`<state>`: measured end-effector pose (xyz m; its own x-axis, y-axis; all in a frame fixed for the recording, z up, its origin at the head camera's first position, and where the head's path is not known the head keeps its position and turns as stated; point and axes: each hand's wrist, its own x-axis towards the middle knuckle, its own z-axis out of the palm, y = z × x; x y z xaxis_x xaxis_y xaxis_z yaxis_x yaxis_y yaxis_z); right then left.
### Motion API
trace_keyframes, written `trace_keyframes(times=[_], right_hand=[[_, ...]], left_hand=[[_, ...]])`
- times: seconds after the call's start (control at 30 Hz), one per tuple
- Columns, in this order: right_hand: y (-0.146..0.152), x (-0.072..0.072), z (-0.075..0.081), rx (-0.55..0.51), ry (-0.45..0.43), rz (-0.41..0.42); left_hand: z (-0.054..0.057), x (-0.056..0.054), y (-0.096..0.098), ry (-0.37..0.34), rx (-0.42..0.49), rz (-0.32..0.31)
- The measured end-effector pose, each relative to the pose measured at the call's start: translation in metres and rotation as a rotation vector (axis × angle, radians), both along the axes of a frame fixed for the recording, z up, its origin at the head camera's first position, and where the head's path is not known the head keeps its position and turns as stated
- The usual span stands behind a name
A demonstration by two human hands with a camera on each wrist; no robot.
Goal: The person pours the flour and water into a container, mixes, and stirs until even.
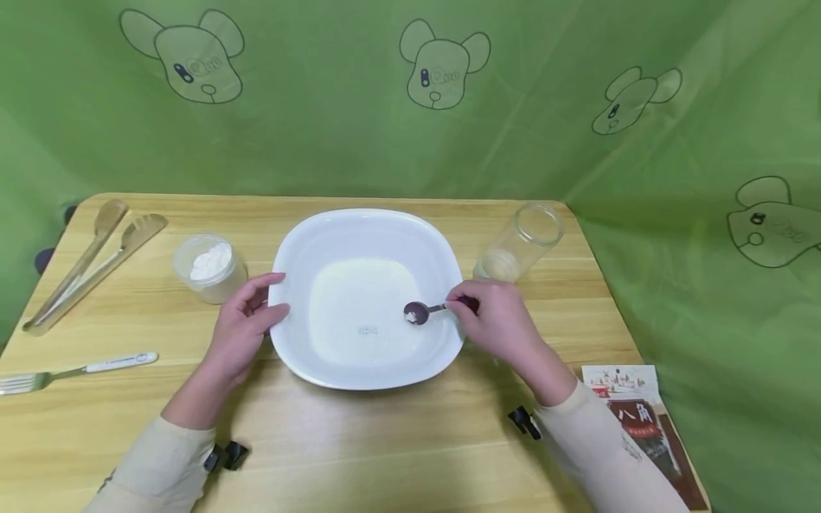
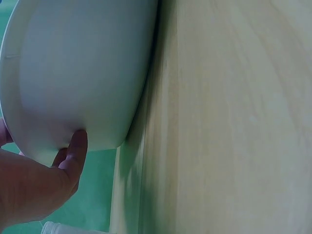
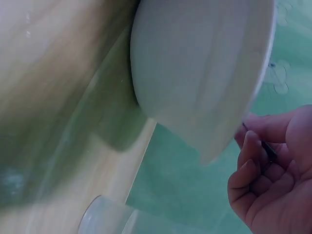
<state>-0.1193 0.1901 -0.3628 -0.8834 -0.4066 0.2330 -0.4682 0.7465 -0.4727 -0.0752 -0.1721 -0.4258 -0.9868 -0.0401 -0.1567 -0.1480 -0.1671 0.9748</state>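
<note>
A white basin [image 1: 367,231] sits in the middle of the wooden table. My left hand [image 1: 240,324] grips its left rim, and the left wrist view shows fingertips [image 2: 78,139] against the outer wall. Over the right part of the basin, my right hand [image 1: 494,320] pinches the handle of a small dark spoon [image 1: 416,313]. A little white stuff lies in the spoon's bowl. In the right wrist view the fingers [image 3: 251,170] are curled, and a bit of the dark handle [image 3: 269,151] shows between them. Whether the basin holds liquid, I cannot tell.
Left of the basin stands a clear tub [image 1: 218,281] of white powder. Metal tongs [image 1: 96,267] and a fork [image 1: 83,369] lie farther left. A glass jar [image 1: 522,239], pale at its bottom, stands behind my right hand. A printed packet [image 1: 641,420] lies at the right edge.
</note>
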Motion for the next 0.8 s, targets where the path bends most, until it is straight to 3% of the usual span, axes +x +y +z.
trace_keyframes(times=[0.27,0.47,0.67,0.8], right_hand=[[-0.015,-0.008,-0.003,0.082,-0.015,0.058],[-0.020,-0.010,-0.003,0.096,0.003,0.049],[-0.025,-0.011,0.003,0.124,-0.053,0.049],[-0.029,-0.014,0.005,0.155,-0.013,0.026]], left_hand=[[-0.001,-0.001,0.000,0.010,0.002,0.007],[0.000,0.000,0.000,0.012,-0.001,0.011],[0.000,0.000,0.000,-0.002,-0.011,0.004],[0.000,0.000,0.001,0.002,-0.007,0.006]])
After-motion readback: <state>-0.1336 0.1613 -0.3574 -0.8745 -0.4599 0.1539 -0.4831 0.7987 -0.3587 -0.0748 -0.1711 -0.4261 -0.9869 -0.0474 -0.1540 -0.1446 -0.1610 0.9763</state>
